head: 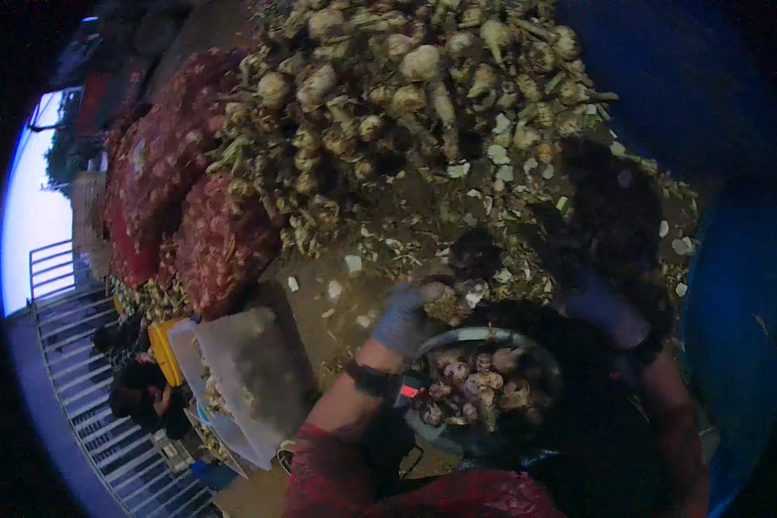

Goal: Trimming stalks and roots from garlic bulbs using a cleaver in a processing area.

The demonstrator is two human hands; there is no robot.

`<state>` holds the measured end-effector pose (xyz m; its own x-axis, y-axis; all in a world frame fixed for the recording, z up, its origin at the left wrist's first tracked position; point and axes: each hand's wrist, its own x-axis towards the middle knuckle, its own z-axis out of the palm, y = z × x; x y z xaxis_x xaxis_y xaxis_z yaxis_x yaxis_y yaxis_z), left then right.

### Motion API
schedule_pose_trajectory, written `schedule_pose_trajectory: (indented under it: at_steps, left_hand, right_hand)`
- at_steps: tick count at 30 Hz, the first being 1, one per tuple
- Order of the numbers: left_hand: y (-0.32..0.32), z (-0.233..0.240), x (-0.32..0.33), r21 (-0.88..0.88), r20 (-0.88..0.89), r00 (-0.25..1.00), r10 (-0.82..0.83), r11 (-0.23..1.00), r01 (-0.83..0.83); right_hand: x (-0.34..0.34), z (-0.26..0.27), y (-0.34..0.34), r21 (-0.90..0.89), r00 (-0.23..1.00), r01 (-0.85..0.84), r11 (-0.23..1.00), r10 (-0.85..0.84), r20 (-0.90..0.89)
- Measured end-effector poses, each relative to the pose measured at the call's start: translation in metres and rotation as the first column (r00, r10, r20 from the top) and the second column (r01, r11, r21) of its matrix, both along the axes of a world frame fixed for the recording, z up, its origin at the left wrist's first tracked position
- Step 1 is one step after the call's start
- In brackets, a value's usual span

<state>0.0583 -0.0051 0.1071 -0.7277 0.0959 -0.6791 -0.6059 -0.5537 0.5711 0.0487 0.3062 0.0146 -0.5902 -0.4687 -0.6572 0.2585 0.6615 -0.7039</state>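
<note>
My left hand [399, 317], in a grey glove with a dark band on the wrist, closes around a dirty garlic bulb [445, 304] just above the far rim of a bucket [427, 430]. A paler cut piece shows at the bulb's right side. Several trimmed garlic bulbs [482, 382] lie inside the bucket, close in front of my body. Off to the right, my right hand [608, 316] wears a bluish glove and sits in deep shadow. Its fingers are too dark and blurred to tell whether they hold anything.
A large heap of garlic with stalks [395, 97] covers the ground ahead. Red mesh sacks [168, 175] stand at the left, near a whitish plastic crate [252, 382]. Another person [142, 395] is beyond it by a metal railing [97, 388]. Blue sheeting [738, 311] hangs at the right.
</note>
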Motion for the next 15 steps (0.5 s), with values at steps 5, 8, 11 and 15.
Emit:
schedule_pose_trajectory:
  at_steps: [5,8,11,15]
  left_hand:
    - [-0.130,0.015,0.036,-0.509,0.284,0.897,-0.340,0.739,0.442]
    - [-0.220,0.035,0.094,-0.691,0.431,0.846,-0.313,0.489,0.533]
    - [-0.319,0.079,0.183,-0.756,0.575,0.705,-0.415,0.060,0.652]
    - [-0.350,0.113,0.287,-0.554,0.750,0.329,-0.573,-0.274,0.786]
  right_hand:
    - [0.010,0.005,0.010,0.032,0.999,0.029,0.999,-0.029,0.014]
    - [0.015,0.002,0.011,0.055,0.999,0.028,0.998,-0.029,0.024]
    - [0.016,0.003,0.002,0.028,0.999,0.019,0.999,-0.020,0.031]
    - [0.017,-0.003,-0.001,0.049,0.999,0.011,0.999,-0.013,0.036]
